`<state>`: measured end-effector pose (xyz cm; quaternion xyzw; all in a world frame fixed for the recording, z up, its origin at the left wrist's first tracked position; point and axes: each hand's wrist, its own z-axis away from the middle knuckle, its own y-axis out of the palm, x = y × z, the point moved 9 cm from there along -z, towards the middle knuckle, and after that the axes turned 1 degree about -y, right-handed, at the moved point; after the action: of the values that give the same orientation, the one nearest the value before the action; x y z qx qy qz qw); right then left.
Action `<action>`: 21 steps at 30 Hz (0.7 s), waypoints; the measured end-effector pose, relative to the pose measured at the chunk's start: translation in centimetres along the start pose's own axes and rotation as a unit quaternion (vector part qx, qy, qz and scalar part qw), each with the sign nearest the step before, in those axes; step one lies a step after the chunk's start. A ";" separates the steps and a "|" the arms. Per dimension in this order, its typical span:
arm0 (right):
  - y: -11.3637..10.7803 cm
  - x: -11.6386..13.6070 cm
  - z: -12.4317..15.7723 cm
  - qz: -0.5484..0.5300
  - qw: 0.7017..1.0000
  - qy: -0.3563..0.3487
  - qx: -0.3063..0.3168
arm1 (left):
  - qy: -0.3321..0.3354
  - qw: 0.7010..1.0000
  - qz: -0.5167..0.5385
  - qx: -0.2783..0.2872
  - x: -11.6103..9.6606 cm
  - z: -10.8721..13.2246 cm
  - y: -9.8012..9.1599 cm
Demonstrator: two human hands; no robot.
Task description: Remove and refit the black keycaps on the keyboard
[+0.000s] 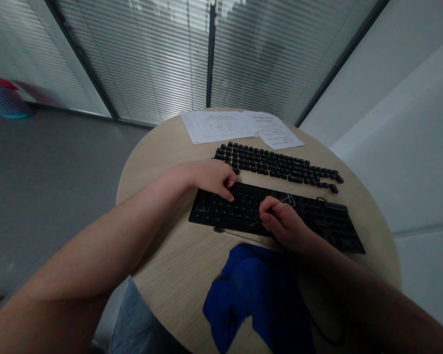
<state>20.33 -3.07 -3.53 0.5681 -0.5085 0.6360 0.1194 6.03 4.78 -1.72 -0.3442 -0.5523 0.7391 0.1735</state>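
Observation:
A black keyboard base lies across the round table, many of its keycaps off on the left and middle part. My left hand is over its upper left edge, fingers curled and thumb pointing down at it; what the fingers hold, if anything, is hidden. My right hand pinches a thin wire tool above the middle of the base. Behind the base, loose black keycaps are laid out in rows. A blue cloth lies crumpled in front of the base.
Printed papers lie at the far side of the round wooden table. A black cable runs near the right forearm. Blinds and a glass partition stand behind the table. A blue and red basket is on the floor at the far left.

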 end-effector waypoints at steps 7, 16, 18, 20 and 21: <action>0.2 1.9 0.0 0.080 0.993 -0.081 0.014 | 0.008 1.000 -0.002 -0.004 -0.3 0.1 -0.2; 0.5 2.4 0.0 0.086 0.989 -0.119 0.032 | -0.001 1.000 -0.001 0.003 -0.2 0.0 0.0; 0.4 2.3 -0.1 0.075 0.990 -0.114 0.030 | -0.002 1.000 -0.006 0.006 -0.2 0.1 0.0; 0.1 2.2 0.0 0.061 0.992 -0.105 0.017 | -0.007 1.000 -0.013 0.011 -0.3 0.1 0.0; -0.1 2.2 0.0 0.054 0.993 -0.104 0.006 | -0.011 1.000 -0.017 0.014 -0.3 0.1 0.0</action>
<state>19.69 -3.97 -1.61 0.6035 -0.5442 0.5820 0.0283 6.14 4.48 -1.64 -0.3242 -0.5493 0.7478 0.1846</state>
